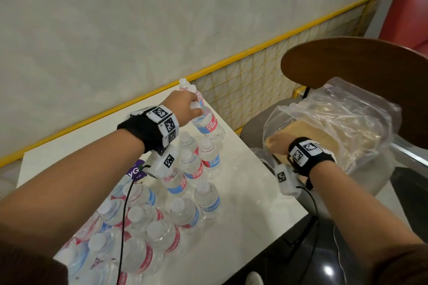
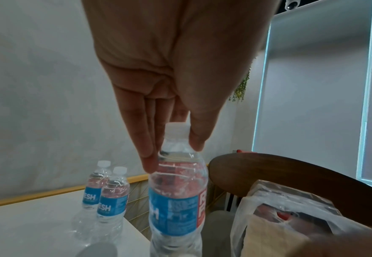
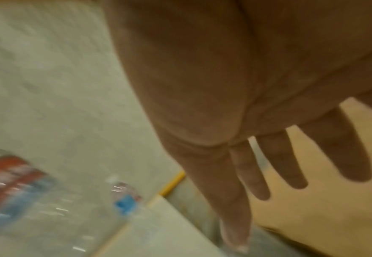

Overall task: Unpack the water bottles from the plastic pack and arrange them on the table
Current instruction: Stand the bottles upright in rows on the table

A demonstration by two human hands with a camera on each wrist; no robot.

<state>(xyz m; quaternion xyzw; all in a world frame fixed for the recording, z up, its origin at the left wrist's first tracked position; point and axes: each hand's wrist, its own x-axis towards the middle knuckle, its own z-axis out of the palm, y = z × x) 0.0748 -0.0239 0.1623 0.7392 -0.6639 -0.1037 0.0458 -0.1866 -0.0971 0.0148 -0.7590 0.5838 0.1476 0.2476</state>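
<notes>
Bottle placement at the table's far right corner.
The water bottle (image 1: 206,122) is pinched below its cap by the left hand (image 1: 185,109), keeping it upright beside two standing bottles (image 2: 106,193) near the table (image 1: 243,192) edge; the right hand (image 3: 268,156), fingers spread and empty, reaches off the right edge over the plastic bag (image 1: 347,122).

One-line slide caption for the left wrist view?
Left hand pinches an upright water bottle by its neck.

Head downward; wrists close; bottles (image 1: 185,187) shared.
</notes>
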